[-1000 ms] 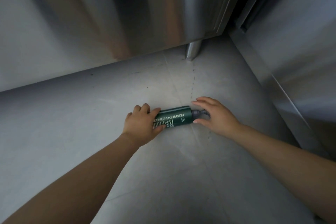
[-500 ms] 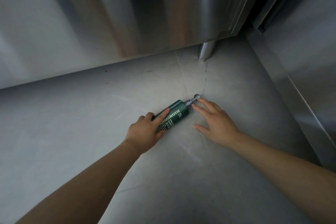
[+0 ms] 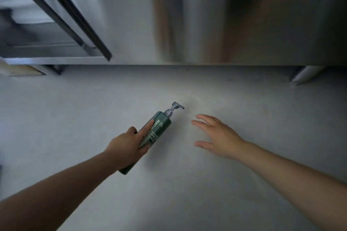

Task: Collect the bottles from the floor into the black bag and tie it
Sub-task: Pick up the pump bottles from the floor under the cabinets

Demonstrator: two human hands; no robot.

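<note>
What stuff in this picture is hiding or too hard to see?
- Head view: the bottle label is partly covered by the left hand gripping it, and its small print is too tiny to read.
- Head view: the black bag and any other bottles are outside the frame.
- Head view: the opening at top left is blurred, so what is inside cannot be told.

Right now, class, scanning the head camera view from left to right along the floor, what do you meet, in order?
First the left hand, gripping the dark green plastic pump bottle → the bottle's grey pump head → right hand, open and empty → slanted shiny steel cabinet leg.
</note>
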